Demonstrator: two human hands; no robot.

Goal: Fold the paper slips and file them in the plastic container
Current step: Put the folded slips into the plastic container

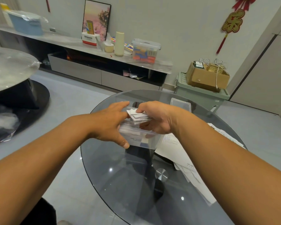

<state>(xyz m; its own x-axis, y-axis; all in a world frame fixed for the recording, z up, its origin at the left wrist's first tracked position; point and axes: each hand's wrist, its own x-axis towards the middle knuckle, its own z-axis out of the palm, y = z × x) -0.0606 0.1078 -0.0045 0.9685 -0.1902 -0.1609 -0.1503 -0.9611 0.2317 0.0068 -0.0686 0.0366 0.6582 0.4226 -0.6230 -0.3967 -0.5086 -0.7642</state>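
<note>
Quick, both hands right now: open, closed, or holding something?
Left hand: open, fingers spread against the clear plastic container, thumb on its near side.
Right hand: closed on a stack of folded white paper slips.

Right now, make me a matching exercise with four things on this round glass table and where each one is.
Things:
1. wad of folded white paper slips
2. clear plastic container
3. clear plastic lid
4. loose white paper sheets

Places:
A. flat on the glass at the table's right side
B. on the table's far side, behind the right hand
C. gripped in the right hand
D. under both hands, with the left hand at its side

Pairs: 1-C, 2-D, 3-B, 4-A
</note>
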